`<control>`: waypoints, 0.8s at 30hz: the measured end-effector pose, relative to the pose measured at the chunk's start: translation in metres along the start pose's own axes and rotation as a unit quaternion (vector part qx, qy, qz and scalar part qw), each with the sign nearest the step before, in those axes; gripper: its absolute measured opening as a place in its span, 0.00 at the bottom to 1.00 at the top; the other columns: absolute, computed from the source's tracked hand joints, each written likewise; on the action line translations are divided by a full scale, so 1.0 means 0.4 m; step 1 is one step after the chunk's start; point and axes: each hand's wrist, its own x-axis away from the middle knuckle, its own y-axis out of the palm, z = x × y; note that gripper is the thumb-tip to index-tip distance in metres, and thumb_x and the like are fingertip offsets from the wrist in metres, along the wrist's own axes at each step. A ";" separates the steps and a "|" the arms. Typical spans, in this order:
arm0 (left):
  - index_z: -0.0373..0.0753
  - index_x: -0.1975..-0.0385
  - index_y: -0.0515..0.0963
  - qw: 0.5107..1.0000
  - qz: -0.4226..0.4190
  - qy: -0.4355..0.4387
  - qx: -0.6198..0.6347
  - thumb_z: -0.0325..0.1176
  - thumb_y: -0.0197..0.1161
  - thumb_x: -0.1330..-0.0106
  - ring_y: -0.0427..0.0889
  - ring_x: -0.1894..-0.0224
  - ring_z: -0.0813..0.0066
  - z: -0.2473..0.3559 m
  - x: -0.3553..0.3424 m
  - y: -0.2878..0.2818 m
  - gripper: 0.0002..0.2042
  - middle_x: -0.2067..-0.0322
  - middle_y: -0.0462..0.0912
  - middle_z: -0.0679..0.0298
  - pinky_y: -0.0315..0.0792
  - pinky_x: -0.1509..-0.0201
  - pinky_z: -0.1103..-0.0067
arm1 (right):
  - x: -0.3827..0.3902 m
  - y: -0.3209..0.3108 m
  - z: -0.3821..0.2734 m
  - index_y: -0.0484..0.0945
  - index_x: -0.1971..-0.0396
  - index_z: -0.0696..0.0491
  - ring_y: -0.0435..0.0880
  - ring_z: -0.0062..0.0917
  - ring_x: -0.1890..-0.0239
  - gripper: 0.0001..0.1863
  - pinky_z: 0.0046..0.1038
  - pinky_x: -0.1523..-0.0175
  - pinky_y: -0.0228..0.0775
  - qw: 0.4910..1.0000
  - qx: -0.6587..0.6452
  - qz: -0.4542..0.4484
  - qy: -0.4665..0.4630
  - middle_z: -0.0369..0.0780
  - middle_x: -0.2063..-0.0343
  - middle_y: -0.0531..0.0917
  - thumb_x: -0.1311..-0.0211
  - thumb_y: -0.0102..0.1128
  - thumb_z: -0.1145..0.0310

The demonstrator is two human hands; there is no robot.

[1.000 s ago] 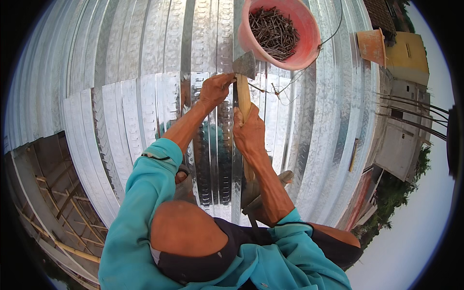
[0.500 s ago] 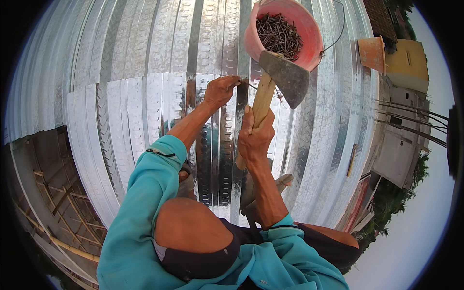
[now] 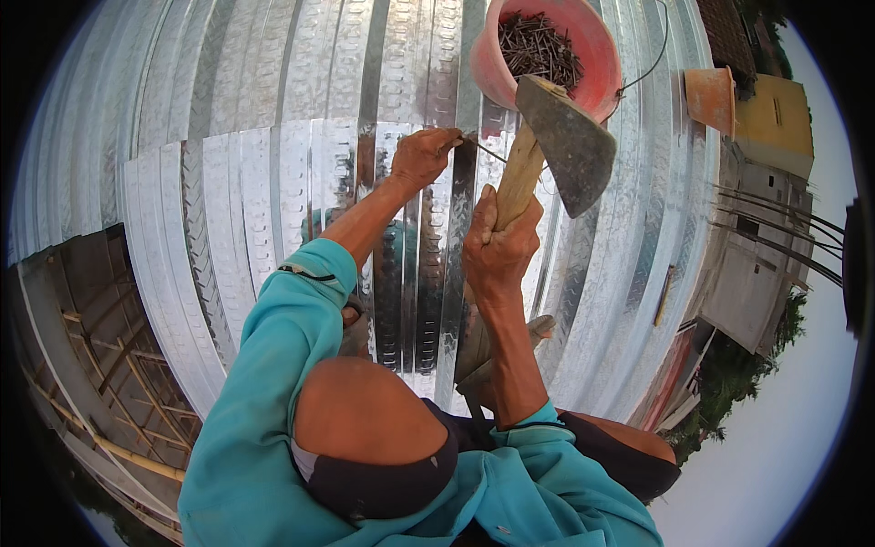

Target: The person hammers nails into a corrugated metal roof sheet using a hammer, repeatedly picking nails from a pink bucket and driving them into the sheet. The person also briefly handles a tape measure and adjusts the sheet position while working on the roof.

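My right hand [image 3: 499, 242] is wrapped round the wooden handle of a hatchet [image 3: 567, 146], whose broad dark blade is raised over the sheets beside the bucket. My left hand [image 3: 425, 157] pinches a thin dark nail [image 3: 486, 149] close above the ribbed metal sheet [image 3: 264, 201]; the nail points right, toward the hatchet handle. Whether its tip touches the metal I cannot tell. Beyond the hatchet stands a worn pink bucket [image 3: 603, 55] with a wire handle, and a heap of loose dark nails [image 3: 538, 50] lies in it.
Shiny ribbed sheets overlap the duller ones [image 3: 255, 82] farther off. At the left the sheets end at an edge, with bamboo scaffolding [image 3: 137, 392] below. An orange bucket [image 3: 709, 100] stands at the far right, and a short stick [image 3: 663, 296] lies nearer. Rods [image 3: 784, 219] jut beyond the right edge.
The hatchet and my right hand have shifted a little to the right, and the blade has tilted. My left hand has moved slightly farther away and right, still pinching the nail.
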 end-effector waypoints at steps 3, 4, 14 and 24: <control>0.47 0.56 0.86 0.999 -0.028 -0.017 -0.009 0.32 0.66 0.34 0.88 0.57 0.57 0.033 -0.003 0.019 0.09 0.59 0.89 0.60 0.81 0.53 0.65 | -0.011 0.073 0.151 0.66 0.60 0.62 0.84 0.57 0.71 0.19 0.54 0.63 0.75 0.972 0.169 -0.134 0.095 0.59 0.75 0.82 0.26 0.53 0.58; 0.47 0.57 0.86 1.000 0.008 0.010 -0.015 0.32 0.66 0.34 0.88 0.56 0.57 0.005 -0.015 0.016 0.08 0.59 0.89 0.61 0.81 0.53 0.65 | -0.048 0.077 0.111 0.66 0.60 0.63 0.84 0.57 0.71 0.19 0.54 0.64 0.75 0.980 0.140 -0.117 0.074 0.59 0.75 0.82 0.27 0.54 0.58; 0.36 0.55 0.84 0.997 -0.066 -0.029 0.033 0.31 0.66 0.32 0.88 0.58 0.50 0.021 -0.037 -0.015 0.09 0.60 0.88 0.49 0.80 0.54 0.66 | 0.013 -0.005 0.118 0.74 0.58 0.64 0.86 0.45 0.77 0.15 0.41 0.72 0.75 0.989 -0.088 0.108 -0.048 0.52 0.77 0.82 0.32 0.66 0.68; 0.35 0.49 0.81 0.989 -0.088 -0.041 0.110 0.24 0.60 0.33 0.87 0.50 0.59 0.099 -0.061 -0.034 0.13 0.52 0.86 0.51 0.78 0.44 0.71 | 0.092 0.047 0.221 0.74 0.59 0.63 0.82 0.23 0.77 0.16 0.28 0.72 0.73 0.944 -0.273 0.122 0.142 0.41 0.76 0.82 0.30 0.65 0.64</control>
